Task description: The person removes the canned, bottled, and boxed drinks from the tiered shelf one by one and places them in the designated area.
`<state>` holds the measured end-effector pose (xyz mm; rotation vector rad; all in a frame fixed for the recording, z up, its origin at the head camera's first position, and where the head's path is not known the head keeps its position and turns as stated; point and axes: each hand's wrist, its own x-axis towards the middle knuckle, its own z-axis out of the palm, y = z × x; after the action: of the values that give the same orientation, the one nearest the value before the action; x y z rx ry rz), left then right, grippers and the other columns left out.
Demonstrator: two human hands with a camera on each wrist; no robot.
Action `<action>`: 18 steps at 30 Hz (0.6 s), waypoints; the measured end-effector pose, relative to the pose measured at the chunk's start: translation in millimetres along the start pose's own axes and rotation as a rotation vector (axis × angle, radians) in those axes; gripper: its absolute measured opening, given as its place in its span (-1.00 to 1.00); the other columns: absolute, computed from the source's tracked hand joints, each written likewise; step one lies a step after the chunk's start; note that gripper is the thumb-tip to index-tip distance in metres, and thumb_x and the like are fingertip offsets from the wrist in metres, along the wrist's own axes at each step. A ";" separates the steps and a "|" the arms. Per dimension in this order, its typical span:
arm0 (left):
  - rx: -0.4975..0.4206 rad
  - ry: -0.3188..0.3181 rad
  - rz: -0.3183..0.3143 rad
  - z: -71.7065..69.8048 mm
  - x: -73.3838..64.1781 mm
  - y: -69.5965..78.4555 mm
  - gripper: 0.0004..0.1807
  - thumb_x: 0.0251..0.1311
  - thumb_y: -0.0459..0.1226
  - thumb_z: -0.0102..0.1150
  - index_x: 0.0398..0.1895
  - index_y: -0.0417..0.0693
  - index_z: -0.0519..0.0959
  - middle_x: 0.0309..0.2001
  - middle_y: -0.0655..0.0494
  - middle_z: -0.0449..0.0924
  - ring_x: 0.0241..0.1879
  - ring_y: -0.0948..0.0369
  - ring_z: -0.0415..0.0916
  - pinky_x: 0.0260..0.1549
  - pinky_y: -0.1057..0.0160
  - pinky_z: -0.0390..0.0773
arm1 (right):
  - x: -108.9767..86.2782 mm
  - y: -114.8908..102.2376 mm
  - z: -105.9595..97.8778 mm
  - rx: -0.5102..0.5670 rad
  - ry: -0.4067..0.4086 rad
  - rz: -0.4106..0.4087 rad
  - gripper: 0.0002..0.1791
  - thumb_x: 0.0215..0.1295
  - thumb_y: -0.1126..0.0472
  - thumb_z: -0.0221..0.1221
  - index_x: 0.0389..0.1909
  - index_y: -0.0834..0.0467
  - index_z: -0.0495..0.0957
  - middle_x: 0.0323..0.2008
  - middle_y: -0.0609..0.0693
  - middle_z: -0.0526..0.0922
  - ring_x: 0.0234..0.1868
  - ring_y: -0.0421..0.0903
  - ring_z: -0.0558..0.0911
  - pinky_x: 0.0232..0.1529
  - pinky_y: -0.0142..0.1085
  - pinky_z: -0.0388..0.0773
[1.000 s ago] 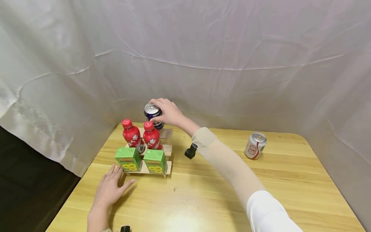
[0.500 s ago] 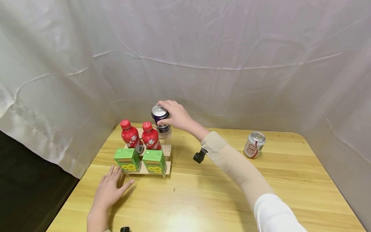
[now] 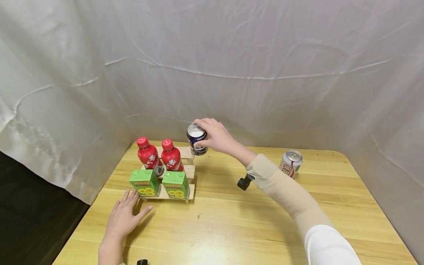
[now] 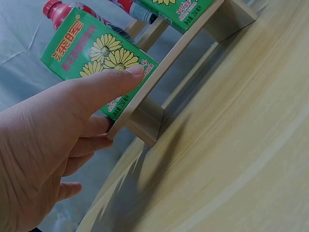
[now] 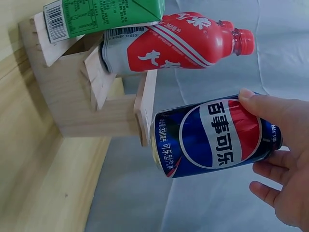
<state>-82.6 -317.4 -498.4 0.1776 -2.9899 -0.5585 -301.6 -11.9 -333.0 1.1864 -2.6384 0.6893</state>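
Note:
My right hand [image 3: 216, 137] grips a blue Pepsi can [image 5: 212, 135] near its top, thumb on one side and fingers on the other. The can hangs in the air just off the right end of the top step of a wooden tiered rack [image 3: 189, 171]. Near the rack's front left corner, my left hand [image 3: 123, 219] has its fingers spread, with the fingertips at the rack's edge. Two green drink cartons [image 3: 144, 183] with yellow flowers stand on the lowest step. Two red bottles [image 3: 172, 156] with red caps stand on the middle step.
A silver-white can [image 3: 291, 163] stands at the right of the wooden table [image 3: 232, 221], partly behind the right sleeve. A pale curtain [image 3: 248, 92] encloses the back and sides. Black cloth [image 3: 33, 206] hangs at the left.
My right hand has carried the Pepsi can rightward, from above the rack's top step to beyond its right end. The left hand stays where it was.

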 end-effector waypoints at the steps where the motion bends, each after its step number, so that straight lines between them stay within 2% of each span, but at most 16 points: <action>1: 0.001 -0.001 0.001 0.1 -0.1 0.3 -0.01 0.19 0.27 0.09 0.42 -0.32 0.22 0.45 -0.33 0.13 0.48 -0.27 -0.04 0.37 -0.40 -0.04 | -2.5 1.4 -1.7 0.002 0.001 0.003 -0.18 0.02 -0.13 0.43 0.31 0.01 0.38 0.24 0.04 0.51 0.26 0.06 0.44 0.28 0.04 0.39; 18: -0.006 0.004 0.005 -0.2 -0.9 3.1 -0.01 0.19 0.27 0.10 0.39 -0.36 0.25 0.44 -0.34 0.15 0.47 -0.28 -0.03 0.38 -0.38 -0.03 | -44.1 29.1 -25.5 0.026 0.044 0.055 -0.18 0.01 -0.05 0.45 0.30 0.08 0.39 0.19 0.11 0.53 0.24 0.11 0.43 0.32 0.07 0.35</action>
<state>-82.0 -314.5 -497.2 0.1703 -2.9835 -0.5654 -294.5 46.3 -335.2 1.0955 -2.6430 0.7522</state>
